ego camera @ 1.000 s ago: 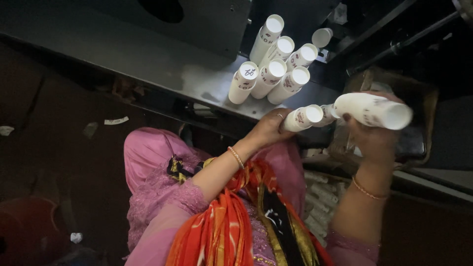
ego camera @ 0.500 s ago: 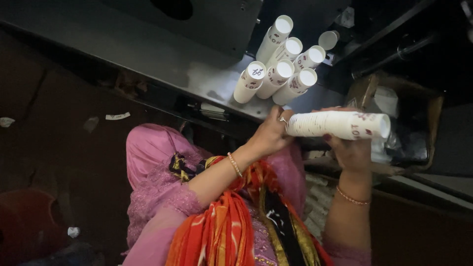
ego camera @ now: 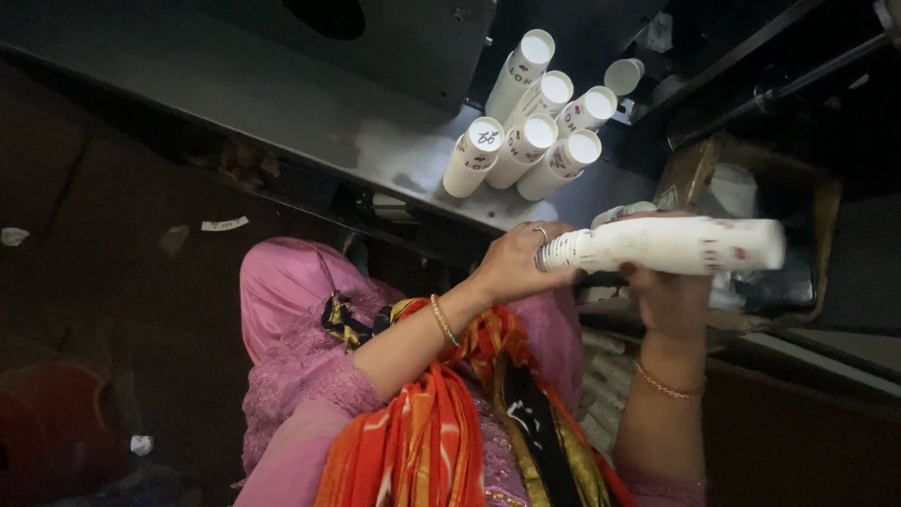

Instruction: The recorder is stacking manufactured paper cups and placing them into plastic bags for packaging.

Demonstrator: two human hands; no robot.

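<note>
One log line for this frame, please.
left hand: grips tube end | right hand: supports white tube from below | tube: level | six tubes: on grey ledge

The right hand (ego camera: 668, 299) sits behind the long white tube (ego camera: 666, 244), so most of its fingers are hidden and their hold cannot be seen. The left hand (ego camera: 516, 263) covers that tube's near end, hiding whatever closes it. The tube's far end is smeared by blur. Inside the cardboard box (ego camera: 818, 221) the contents are too dark to tell. The picture's lower edge cuts off both arms.
</note>
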